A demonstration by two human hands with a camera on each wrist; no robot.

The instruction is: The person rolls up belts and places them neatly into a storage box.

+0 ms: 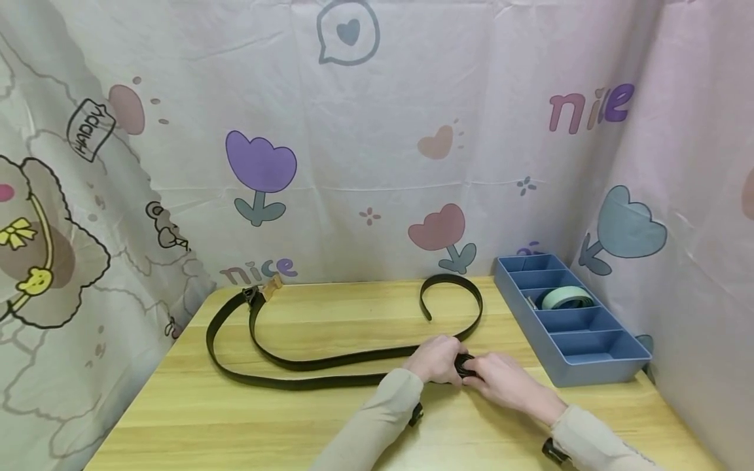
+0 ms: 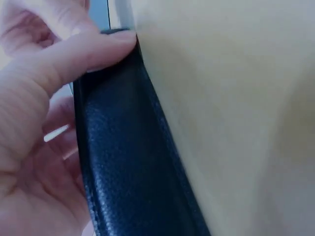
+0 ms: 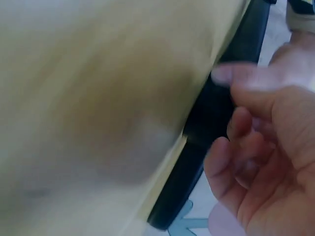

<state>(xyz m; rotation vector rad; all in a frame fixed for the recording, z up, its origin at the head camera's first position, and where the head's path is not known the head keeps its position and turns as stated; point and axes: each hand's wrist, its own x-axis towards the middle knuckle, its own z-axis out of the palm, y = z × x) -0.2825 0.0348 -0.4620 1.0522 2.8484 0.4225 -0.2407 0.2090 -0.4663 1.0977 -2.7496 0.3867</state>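
A long black leather belt (image 1: pixel 353 358) lies across the table in two strands that meet at the far left by a dark buckle (image 1: pixel 250 296) with a tan tag (image 1: pixel 272 286). One strand curls into a loose loop ending in a tip at the back right; the other runs to both hands. There my left hand (image 1: pixel 437 359) grips a bunched, dark part of it. From the other side my right hand (image 1: pixel 509 381) pinches the same part between thumb and fingers. Close up in the left wrist view, the thumb (image 2: pixel 110 48) presses across the stitched strap (image 2: pixel 125 142). The right wrist view is partly blurred.
A blue-grey tray (image 1: pixel 533 327) with several compartments stands at the table's right side. One compartment holds a pale green roll (image 1: pixel 554 298). Printed curtains (image 1: pixel 353 144) hang behind and along both sides of the wooden table (image 1: pixel 235 425).
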